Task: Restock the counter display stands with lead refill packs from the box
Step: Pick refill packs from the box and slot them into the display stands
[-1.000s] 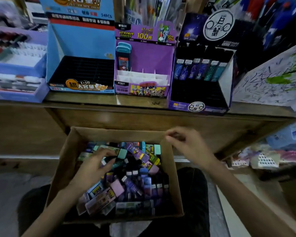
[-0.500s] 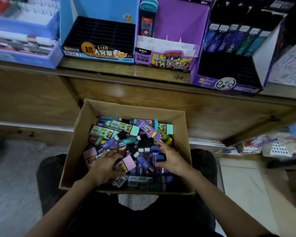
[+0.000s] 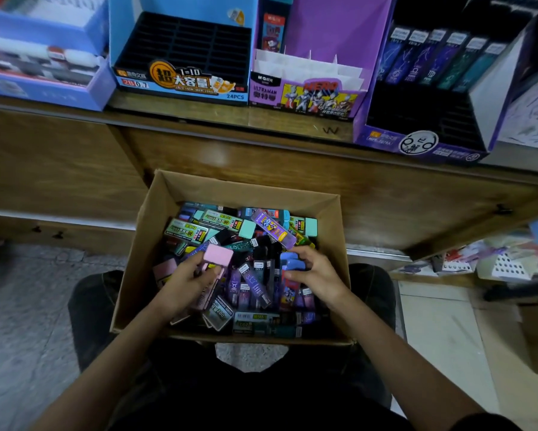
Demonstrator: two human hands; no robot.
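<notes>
**Two hands in the box, one pack lifted**

Two hands are working in the cardboard box [image 3: 131, 259] on my feed, and it sits on the person's lap. The left hand [image 3: 185, 286] is over the near left part of the heap. Its fingers and thumb are curled round a pink pack [image 3: 218, 257], whose capped end stands up past the fingertips, above the other packs. Just beyond those fingertips lie green-labelled packs with teal caps [image 3: 247, 228]. Between the two hands lie dark purple packs [image 3: 255, 284], most of them lengthwise.

The right hand [image 3: 317, 276] is low on the near right part of the heap. Its fingers are bent down over a blue pack [image 3: 292, 262] with the thumb closing in from the near side. I read that as a pinch, and the pack is still lying among the others. Beyond its knuckles a lilac pack [image 3: 272, 228] lies slantwise on top of the pile.

Farther out, past both hands, the counter [image 3: 199, 122] carries the stands. Beyond the left hand is the blue stand [image 3: 180, 85], showing its black slotted tray. Straight ahead, between the hands, is the purple stand [image 3: 308, 94] with white dividers. Beyond the right hand is the dark stand [image 3: 423, 144], with a row of upright packs [image 3: 432, 60] at its back.
</notes>
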